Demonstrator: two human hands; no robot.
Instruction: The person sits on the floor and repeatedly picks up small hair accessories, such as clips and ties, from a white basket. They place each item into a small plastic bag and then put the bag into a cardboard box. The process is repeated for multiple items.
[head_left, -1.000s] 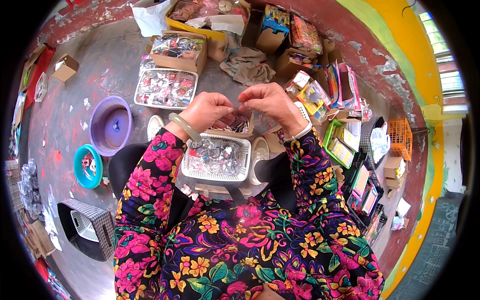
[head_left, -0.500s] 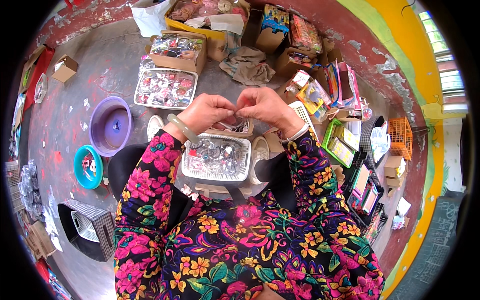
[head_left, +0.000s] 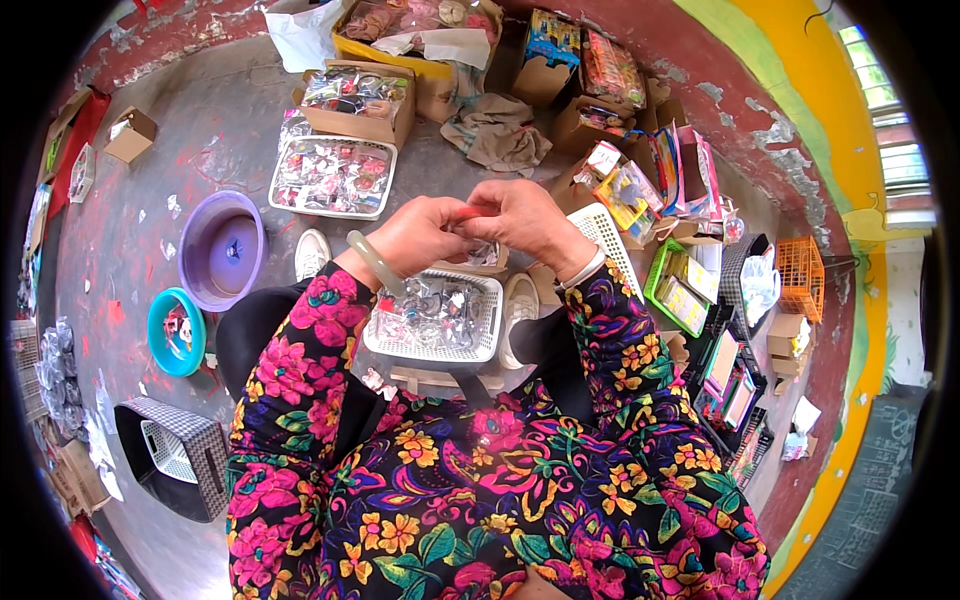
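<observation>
My left hand (head_left: 415,238), with a pale bangle at the wrist, meets my right hand (head_left: 530,222) in front of my body. The fingers of both are closed and press together at the tips. A small reddish patch shows between them, but the fingers cover too much to tell what it is. Below the hands a white plastic basket (head_left: 430,355) holds many small clear packets, some with dark pieces inside. Just beyond it, partly behind my hands, stands a small cardboard box (head_left: 482,268).
Farther off, a white tray (head_left: 330,211) of packets stands by an open carton (head_left: 390,125). Purple (head_left: 212,290) and teal (head_left: 160,365) basins sit at the left. A green basket (head_left: 682,317) and black crates (head_left: 712,400) line the right. My shoes flank the near basket.
My hands have drawn closer together, the left moving right and the right hand's fingers now overlapping the left's. A reddish patch has come into sight between them.
</observation>
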